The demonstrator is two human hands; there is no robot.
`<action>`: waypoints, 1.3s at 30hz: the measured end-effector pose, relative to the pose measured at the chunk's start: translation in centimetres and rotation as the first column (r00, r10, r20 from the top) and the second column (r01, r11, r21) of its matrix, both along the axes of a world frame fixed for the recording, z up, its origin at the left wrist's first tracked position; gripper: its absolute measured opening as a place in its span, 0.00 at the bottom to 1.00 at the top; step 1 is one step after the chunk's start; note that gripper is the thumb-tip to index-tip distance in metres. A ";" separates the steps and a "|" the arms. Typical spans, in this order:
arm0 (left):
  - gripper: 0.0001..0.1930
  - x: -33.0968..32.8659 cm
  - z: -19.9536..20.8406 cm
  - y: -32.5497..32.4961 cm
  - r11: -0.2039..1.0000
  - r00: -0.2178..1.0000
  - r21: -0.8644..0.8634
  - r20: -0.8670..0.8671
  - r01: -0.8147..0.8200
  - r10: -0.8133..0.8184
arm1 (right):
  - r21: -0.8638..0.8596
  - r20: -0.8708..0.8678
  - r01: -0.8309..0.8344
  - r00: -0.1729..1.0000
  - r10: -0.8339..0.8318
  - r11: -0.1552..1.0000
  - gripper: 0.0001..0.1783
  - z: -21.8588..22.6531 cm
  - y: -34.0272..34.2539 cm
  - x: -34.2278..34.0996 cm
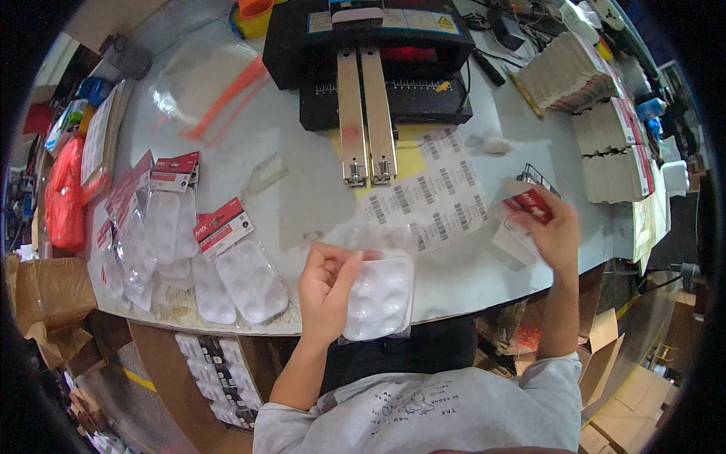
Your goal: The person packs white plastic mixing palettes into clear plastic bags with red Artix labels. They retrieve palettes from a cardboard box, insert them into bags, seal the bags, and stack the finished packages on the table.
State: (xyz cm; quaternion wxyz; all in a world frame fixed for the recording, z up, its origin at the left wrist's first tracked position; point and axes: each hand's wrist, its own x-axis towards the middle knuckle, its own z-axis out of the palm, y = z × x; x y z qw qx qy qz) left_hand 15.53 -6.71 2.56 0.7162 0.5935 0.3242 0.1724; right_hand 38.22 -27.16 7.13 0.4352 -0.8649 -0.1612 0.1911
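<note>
My left hand point(327, 287) is closed on a white plastic paint palette point(383, 293) with round wells, in a clear bag, at the table's front edge. A second layer shows behind it, so there may be more than one palette. Farther right, my right hand point(558, 233) pinches a red header card point(532, 204) over a small pile of white cards point(516, 244). How many cards are between the fingers cannot be made out. To the left lie bagged palettes with red header cards point(249, 278), and several more overlap behind them point(162, 219).
A black machine point(370, 68) with two metal rails point(366, 113) stands at the back centre. Sheets of barcode labels point(431, 198) lie before it. Stacked cards point(616, 172) rise at the right. Clear bags point(198, 79) lie back left, near a red plastic bundle point(68, 197).
</note>
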 end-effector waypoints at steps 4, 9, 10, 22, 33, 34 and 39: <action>0.06 -0.1 1.7 -1.1 0.981 0.989 -0.143 0.080 0.132 -0.121 | 0.081 0.136 -0.534 0.842 0.522 0.841 0.27 1.0 5.6 -4.8; 0.09 -0.5 1.2 -1.4 0.988 0.992 0.093 -0.057 0.122 -0.117 | -0.056 -0.089 -0.591 0.805 0.586 0.804 0.24 2.1 9.7 -6.0; 0.09 -0.5 1.1 -1.4 0.986 0.988 0.108 -0.101 0.125 -0.114 | -0.119 -0.140 -0.613 0.790 0.598 0.781 0.24 2.2 10.0 -6.0; 0.12 -0.8 0.1 -0.1 0.970 0.991 0.206 0.000 -0.130 0.133 | 0.117 -0.433 -0.450 0.779 0.454 0.885 0.15 -0.7 7.6 -4.4; 0.17 1.4 -1.4 1.3 0.961 0.976 0.195 -0.060 -0.195 0.211 | 0.452 -0.646 0.023 0.698 0.309 0.892 0.08 -4.3 8.5 -7.0; 0.17 1.6 -1.7 1.6 0.964 0.977 0.200 -0.085 -0.178 0.198 | 0.427 -0.656 0.031 0.698 0.286 0.904 0.07 -4.7 8.7 -7.0; 0.16 1.0 -1.9 1.6 0.963 0.976 0.219 -0.112 -0.160 0.188 | 0.352 -0.720 0.035 0.648 0.247 0.935 0.07 -5.2 8.6 -7.5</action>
